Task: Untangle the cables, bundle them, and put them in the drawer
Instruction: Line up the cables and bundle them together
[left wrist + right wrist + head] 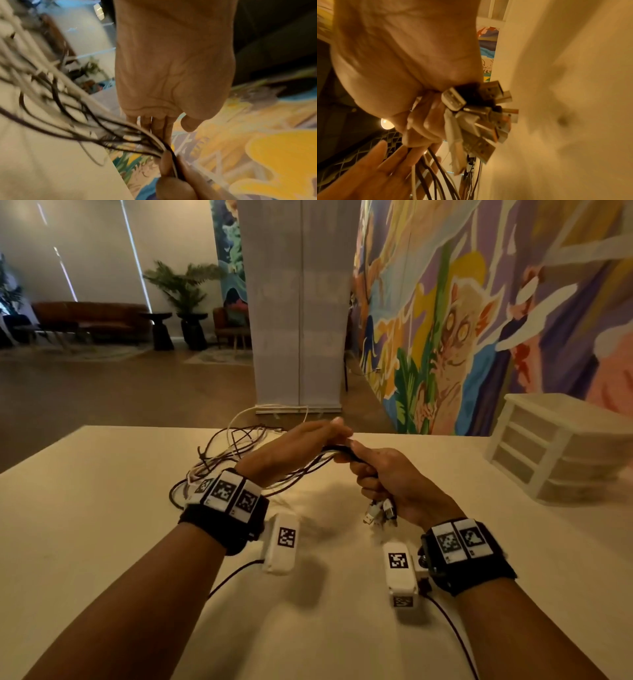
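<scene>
A tangle of black and white cables (222,460) lies on the white table (102,525) at its far middle. My right hand (383,474) grips a gathered bunch of these cables in a fist, and their USB plugs (380,513) hang below it. The plugs (479,121) fan out under the fist (402,54) in the right wrist view. My left hand (301,446) is just left of the fist, fingers straight, with the strands (102,128) running along its fingers (163,128). Its flat palm (368,175) shows beside the cables. The white drawer unit (555,446) stands shut at the right.
The table's far edge (428,434) lies just beyond my hands. A white pillar (298,337) and a painted wall (479,320) rise behind it. Thin black cords (455,631) trail from the wrist cameras toward me over the near table.
</scene>
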Demonstrator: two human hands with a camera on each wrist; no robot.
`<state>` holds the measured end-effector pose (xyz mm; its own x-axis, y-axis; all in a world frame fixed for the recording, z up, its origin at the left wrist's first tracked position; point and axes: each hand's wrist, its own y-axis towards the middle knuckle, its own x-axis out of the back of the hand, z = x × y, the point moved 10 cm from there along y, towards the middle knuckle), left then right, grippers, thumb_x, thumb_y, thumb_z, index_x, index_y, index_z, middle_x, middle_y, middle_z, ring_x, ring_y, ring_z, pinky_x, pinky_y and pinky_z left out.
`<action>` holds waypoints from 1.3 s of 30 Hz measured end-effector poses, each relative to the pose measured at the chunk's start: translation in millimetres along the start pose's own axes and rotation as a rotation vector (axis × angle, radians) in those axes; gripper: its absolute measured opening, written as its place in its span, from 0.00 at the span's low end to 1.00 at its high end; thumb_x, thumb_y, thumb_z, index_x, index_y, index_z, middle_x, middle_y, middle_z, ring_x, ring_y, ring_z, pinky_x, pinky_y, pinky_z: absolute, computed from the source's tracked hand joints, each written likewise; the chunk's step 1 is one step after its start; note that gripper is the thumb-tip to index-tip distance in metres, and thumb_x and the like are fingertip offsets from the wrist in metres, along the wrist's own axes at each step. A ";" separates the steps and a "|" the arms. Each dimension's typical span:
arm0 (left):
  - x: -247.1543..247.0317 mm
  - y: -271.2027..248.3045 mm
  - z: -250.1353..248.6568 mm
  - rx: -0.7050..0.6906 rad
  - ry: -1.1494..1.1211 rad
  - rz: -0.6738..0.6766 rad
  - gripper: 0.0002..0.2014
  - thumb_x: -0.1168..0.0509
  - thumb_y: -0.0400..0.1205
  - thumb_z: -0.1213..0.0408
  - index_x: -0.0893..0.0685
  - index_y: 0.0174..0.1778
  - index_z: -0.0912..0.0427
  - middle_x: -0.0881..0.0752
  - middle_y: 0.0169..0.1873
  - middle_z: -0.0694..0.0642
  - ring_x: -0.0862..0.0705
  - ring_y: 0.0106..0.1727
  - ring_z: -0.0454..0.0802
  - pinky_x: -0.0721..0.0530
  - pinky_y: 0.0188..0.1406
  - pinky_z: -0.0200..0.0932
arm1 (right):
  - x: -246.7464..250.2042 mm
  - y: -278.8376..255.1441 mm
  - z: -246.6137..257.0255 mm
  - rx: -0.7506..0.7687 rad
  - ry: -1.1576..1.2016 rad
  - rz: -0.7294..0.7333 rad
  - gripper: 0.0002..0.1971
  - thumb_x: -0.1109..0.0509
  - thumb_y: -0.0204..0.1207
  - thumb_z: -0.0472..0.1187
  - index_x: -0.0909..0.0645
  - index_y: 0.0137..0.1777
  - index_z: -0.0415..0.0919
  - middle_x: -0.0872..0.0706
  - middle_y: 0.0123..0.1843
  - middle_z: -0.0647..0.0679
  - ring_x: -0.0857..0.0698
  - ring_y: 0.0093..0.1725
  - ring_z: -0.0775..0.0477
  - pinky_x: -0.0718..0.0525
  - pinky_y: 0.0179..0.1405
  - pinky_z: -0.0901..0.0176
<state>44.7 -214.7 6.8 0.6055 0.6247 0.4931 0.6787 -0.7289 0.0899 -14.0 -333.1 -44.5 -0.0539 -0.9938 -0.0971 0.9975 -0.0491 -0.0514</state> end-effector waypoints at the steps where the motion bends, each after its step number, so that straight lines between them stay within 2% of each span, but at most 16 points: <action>1: -9.1 2.6 -2.2 -0.001 -0.014 0.026 0.25 0.49 0.95 0.46 0.13 0.70 0.59 0.10 0.64 0.58 0.12 0.67 0.53 0.17 0.74 0.50 | 1.4 -0.5 1.9 0.011 0.006 0.001 0.27 0.39 0.93 0.54 0.15 0.71 0.28 0.33 0.31 0.54 0.38 0.25 0.57 0.36 0.21 0.66; 3: -20.5 4.8 3.9 0.006 -0.011 0.056 0.29 0.52 0.94 0.40 0.11 0.59 0.56 0.09 0.53 0.60 0.10 0.55 0.58 0.12 0.66 0.55 | 6.1 -1.2 7.4 0.044 0.044 -0.014 0.27 0.39 0.94 0.53 0.17 0.71 0.25 0.32 0.30 0.54 0.37 0.23 0.58 0.35 0.19 0.66; 6: -21.0 1.4 24.5 0.087 -0.105 0.024 0.33 0.51 0.91 0.33 0.13 0.55 0.59 0.16 0.40 0.55 0.17 0.40 0.50 0.11 0.44 0.46 | 12.1 -2.4 11.6 0.077 0.127 -0.050 0.22 0.41 0.95 0.51 0.13 0.59 0.34 0.33 0.29 0.55 0.37 0.22 0.58 0.34 0.18 0.67; 7: -21.8 -1.3 30.4 0.101 -0.168 0.029 0.33 0.50 0.90 0.33 0.14 0.54 0.59 0.20 0.37 0.53 0.21 0.36 0.48 0.15 0.37 0.43 | 10.3 -2.0 10.5 0.079 0.159 -0.056 0.21 0.41 0.95 0.51 0.13 0.57 0.35 0.33 0.29 0.55 0.37 0.22 0.58 0.35 0.18 0.67; 9: -20.6 -7.0 43.3 0.115 -0.311 0.019 0.30 0.48 0.90 0.32 0.19 0.51 0.57 0.29 0.33 0.50 0.32 0.31 0.45 0.31 0.29 0.41 | -2.7 0.7 4.8 0.081 0.242 -0.047 0.20 0.41 0.95 0.50 0.14 0.57 0.35 0.34 0.30 0.55 0.38 0.22 0.58 0.37 0.18 0.67; 11: -15.3 -12.5 54.4 0.122 -0.385 -0.033 0.27 0.46 0.89 0.32 0.21 0.46 0.54 0.33 0.31 0.48 0.39 0.30 0.45 0.41 0.27 0.41 | -21.0 4.2 -5.3 0.072 0.347 -0.018 0.19 0.42 0.96 0.49 0.16 0.58 0.35 0.34 0.31 0.54 0.38 0.24 0.58 0.37 0.20 0.66; 15: -1.9 -17.8 73.4 0.150 -0.355 -0.160 0.27 0.46 0.89 0.32 0.21 0.42 0.53 0.31 0.27 0.47 0.38 0.27 0.43 0.38 0.24 0.39 | -50.4 9.7 -29.5 -0.037 0.547 0.107 0.17 0.43 0.96 0.49 0.19 0.59 0.36 0.35 0.34 0.52 0.38 0.27 0.56 0.34 0.25 0.65; 17: 1.2 -16.4 74.7 0.137 -0.312 -0.191 0.27 0.46 0.89 0.33 0.20 0.42 0.53 0.30 0.26 0.47 0.36 0.26 0.43 0.37 0.23 0.39 | -55.5 9.8 -31.8 -0.098 0.617 0.187 0.18 0.45 0.96 0.49 0.20 0.60 0.37 0.38 0.35 0.52 0.42 0.28 0.56 0.40 0.24 0.64; 19: -1.3 -16.6 71.1 0.109 -0.282 -0.183 0.28 0.47 0.89 0.33 0.20 0.42 0.54 0.29 0.27 0.48 0.36 0.26 0.42 0.36 0.23 0.39 | -55.3 8.1 -31.3 -0.141 0.627 0.230 0.22 0.48 0.96 0.52 0.20 0.67 0.36 0.40 0.34 0.53 0.44 0.26 0.56 0.44 0.24 0.63; 22: -6.9 -16.2 68.6 0.097 -0.271 -0.153 0.29 0.49 0.90 0.33 0.19 0.44 0.55 0.28 0.28 0.48 0.35 0.26 0.42 0.36 0.24 0.39 | -51.2 6.3 -29.8 -0.135 0.581 0.217 0.29 0.50 0.96 0.55 0.21 0.79 0.33 0.38 0.31 0.53 0.41 0.23 0.56 0.43 0.21 0.64; 25: -7.8 -14.0 68.5 0.078 -0.287 -0.140 0.30 0.50 0.90 0.32 0.17 0.46 0.54 0.25 0.28 0.44 0.33 0.27 0.42 0.34 0.26 0.38 | -46.7 6.3 -25.6 -0.054 0.551 0.167 0.28 0.47 0.96 0.53 0.20 0.79 0.32 0.34 0.33 0.52 0.41 0.23 0.57 0.43 0.21 0.64; 28: -5.4 -15.8 67.3 0.072 -0.252 -0.153 0.31 0.53 0.91 0.33 0.15 0.50 0.54 0.21 0.32 0.48 0.29 0.30 0.42 0.28 0.30 0.39 | -46.4 7.6 -23.0 0.015 0.582 0.110 0.24 0.44 0.96 0.52 0.17 0.74 0.33 0.32 0.34 0.54 0.41 0.23 0.57 0.43 0.20 0.65; 30: -5.7 -17.6 67.6 0.081 -0.190 -0.140 0.33 0.55 0.92 0.34 0.17 0.48 0.57 0.22 0.33 0.51 0.27 0.32 0.44 0.25 0.34 0.40 | -46.1 9.2 -22.5 0.045 0.622 0.078 0.21 0.43 0.96 0.51 0.17 0.68 0.35 0.32 0.34 0.54 0.40 0.23 0.56 0.41 0.19 0.66; 33: -6.4 -18.5 68.4 0.096 -0.112 -0.119 0.33 0.56 0.92 0.34 0.18 0.47 0.57 0.23 0.33 0.50 0.26 0.33 0.45 0.22 0.35 0.41 | -39.3 12.1 -19.8 0.068 0.695 0.023 0.18 0.43 0.96 0.51 0.18 0.61 0.38 0.32 0.33 0.54 0.39 0.23 0.56 0.40 0.19 0.66; 36: -8.8 -16.3 64.3 0.113 0.015 -0.133 0.33 0.57 0.92 0.34 0.16 0.47 0.56 0.21 0.34 0.51 0.25 0.33 0.46 0.25 0.36 0.42 | -29.4 11.3 -16.3 0.064 0.832 -0.012 0.17 0.44 0.96 0.49 0.19 0.54 0.40 0.33 0.31 0.55 0.39 0.21 0.56 0.41 0.17 0.65; 39: -3.1 -13.5 55.8 0.073 0.178 -0.224 0.31 0.58 0.93 0.38 0.17 0.43 0.54 0.19 0.34 0.53 0.24 0.35 0.48 0.27 0.40 0.47 | -31.1 5.9 -11.1 0.058 0.833 0.053 0.20 0.45 0.96 0.53 0.19 0.52 0.41 0.35 0.30 0.55 0.39 0.20 0.56 0.43 0.19 0.63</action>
<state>56.9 -191.1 -44.2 0.3597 0.7040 0.6124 0.8193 -0.5524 0.1538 -7.0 -301.4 -52.9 -0.0004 -0.5970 -0.8023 0.9992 -0.0317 0.0231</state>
